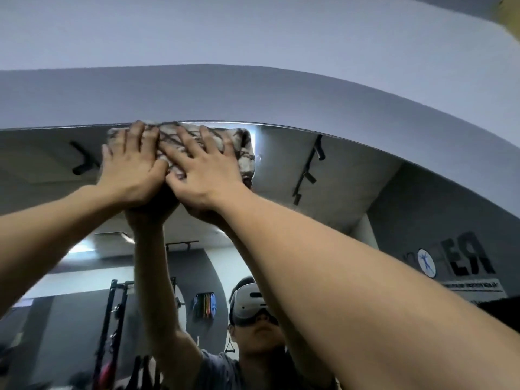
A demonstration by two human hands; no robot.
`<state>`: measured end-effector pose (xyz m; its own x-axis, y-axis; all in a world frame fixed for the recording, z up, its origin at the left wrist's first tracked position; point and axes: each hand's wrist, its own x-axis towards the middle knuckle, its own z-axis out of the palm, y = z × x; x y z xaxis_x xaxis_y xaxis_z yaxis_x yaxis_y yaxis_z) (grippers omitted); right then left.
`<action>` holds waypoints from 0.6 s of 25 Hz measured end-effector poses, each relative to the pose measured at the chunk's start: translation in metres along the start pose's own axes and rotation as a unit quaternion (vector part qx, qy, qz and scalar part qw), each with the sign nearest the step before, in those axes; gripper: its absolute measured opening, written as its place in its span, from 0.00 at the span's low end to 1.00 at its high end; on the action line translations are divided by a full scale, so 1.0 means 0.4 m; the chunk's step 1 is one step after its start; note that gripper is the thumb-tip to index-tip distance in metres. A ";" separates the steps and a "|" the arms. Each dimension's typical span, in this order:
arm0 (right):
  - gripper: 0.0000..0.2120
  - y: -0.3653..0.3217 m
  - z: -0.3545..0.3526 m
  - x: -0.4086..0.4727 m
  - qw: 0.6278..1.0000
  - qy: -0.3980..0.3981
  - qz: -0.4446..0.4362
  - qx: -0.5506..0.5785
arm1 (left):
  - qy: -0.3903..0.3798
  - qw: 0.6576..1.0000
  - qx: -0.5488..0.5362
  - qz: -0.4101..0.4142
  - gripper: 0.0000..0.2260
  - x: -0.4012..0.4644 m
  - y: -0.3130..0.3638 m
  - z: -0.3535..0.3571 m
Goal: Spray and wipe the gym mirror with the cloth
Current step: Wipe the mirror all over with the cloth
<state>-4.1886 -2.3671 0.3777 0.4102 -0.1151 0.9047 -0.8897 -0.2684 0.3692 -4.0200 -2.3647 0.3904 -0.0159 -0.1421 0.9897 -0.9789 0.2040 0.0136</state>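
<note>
1. Left hand (pixel 128 167) is flat on the cloth (pixel 197 147), fingers (pixel 135 136) straight and spread a little, tips right up near the mirror's top edge. Not gripping anything, just pressing. My guess is a flat palm is there to spread pressure so the cloth stays tight against the glass.

2. Right hand (pixel 206 175) sits just beside the left one, thumbs nearly touching. Its fingers (pixel 185 142) are straight and fanned out too, pressing the cloth and not curled round it. Two hands side by side probably because it's a high overhead reach and one hand alone would let the cloth slip.

3. The cloth itself is under both sets of fingers, pinned on the mirror (pixel 323 170) right at its top edge, with a bit sticking out past the right hand's fingers and hanging down that side. It looks beige or off-white with dark streaky lines, folded or bunched into a thick pad. Can't tell if it's damp.

4. The mirror runs below and right of the fingers. It reflects the ceiling track lights (pixel 309 170), a rack (pixel 112 319) lower left, and the person reaching up. Looks like the wiping part is underway at the top strip. No spray bottle in view.
</note>
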 end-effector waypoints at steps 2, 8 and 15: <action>0.29 0.134 -0.022 -0.065 1.000 0.012 0.024 -0.006 | 0.003 1.000 0.006 0.015 0.36 0.007 0.156 0.040; 0.32 0.598 -0.127 -0.342 0.992 -0.004 0.114 -0.050 | 0.004 0.996 -0.004 0.084 0.30 -0.025 0.697 0.186; 0.34 0.550 -0.084 -0.755 0.992 -0.033 0.114 -0.038 | -0.016 0.990 -0.044 0.130 0.32 -0.416 0.795 0.252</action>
<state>-4.5148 -2.3594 0.1929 0.2062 -0.2272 0.9518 -0.9724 -0.1558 0.1734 -4.3493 -2.3737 0.2159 -0.2729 -0.1040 0.9564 -0.9194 0.3210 -0.2274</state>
